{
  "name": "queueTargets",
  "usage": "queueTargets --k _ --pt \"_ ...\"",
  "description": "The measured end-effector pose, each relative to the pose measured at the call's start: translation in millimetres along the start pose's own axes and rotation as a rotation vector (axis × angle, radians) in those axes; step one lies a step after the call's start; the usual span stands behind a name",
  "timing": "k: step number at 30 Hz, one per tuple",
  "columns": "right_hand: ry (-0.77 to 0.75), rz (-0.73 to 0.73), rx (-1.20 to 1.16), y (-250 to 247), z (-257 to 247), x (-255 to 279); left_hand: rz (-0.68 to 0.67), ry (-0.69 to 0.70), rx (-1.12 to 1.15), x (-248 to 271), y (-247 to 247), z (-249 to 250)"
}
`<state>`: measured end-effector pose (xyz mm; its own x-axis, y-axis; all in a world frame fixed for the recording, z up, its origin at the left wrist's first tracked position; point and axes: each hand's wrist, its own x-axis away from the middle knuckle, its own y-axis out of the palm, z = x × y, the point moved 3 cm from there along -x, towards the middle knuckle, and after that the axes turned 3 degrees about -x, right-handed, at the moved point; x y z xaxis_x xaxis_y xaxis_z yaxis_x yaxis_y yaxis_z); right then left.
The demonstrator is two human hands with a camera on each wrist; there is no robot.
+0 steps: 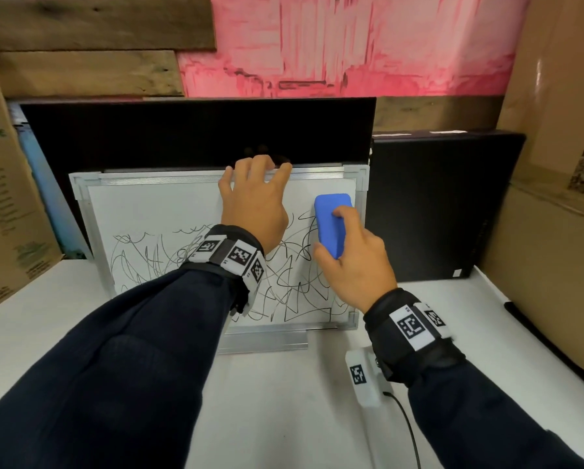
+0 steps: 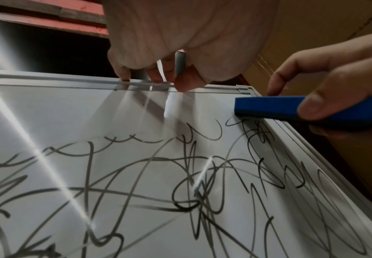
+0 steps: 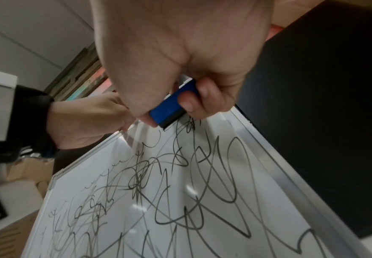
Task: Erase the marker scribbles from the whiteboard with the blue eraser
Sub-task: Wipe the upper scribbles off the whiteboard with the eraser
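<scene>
Gripping eraser (image 1: 332,223) in right hand (image 1: 354,262), pressing it near whiteboard's (image 1: 141,208) upper right corner; curling left hand (image 1: 253,201) over top edge, beside eraser.

White table (image 1: 283,401): whiteboard (image 1: 155,211) propped upright, black box (image 1: 436,204), cardboard boxes (image 1: 547,231).
</scene>
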<state>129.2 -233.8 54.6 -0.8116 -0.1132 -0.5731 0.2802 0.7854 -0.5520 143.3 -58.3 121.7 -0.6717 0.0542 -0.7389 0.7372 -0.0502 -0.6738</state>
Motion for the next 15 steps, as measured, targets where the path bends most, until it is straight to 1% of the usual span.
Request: queueTargets --k 2,4,9,13,15 --pt "0.003 -0.059 0.041 2 1 4 -0.004 -0.001 0.002 0 0 1" --pt "0.004 -0.076 0.061 2 3 7 0.0 -0.004 0.003 0 0 1" --pt "-0.009 -0.002 0.023 0 0 6 -0.002 -0.008 0.013 0 1 1" --pt "0.009 -0.034 0.053 11 1 6 0.031 0.005 0.002 0 3 0" --pt "0.018 -0.018 0.048 15 3 7 0.051 0.019 -0.003 0 5 -3"
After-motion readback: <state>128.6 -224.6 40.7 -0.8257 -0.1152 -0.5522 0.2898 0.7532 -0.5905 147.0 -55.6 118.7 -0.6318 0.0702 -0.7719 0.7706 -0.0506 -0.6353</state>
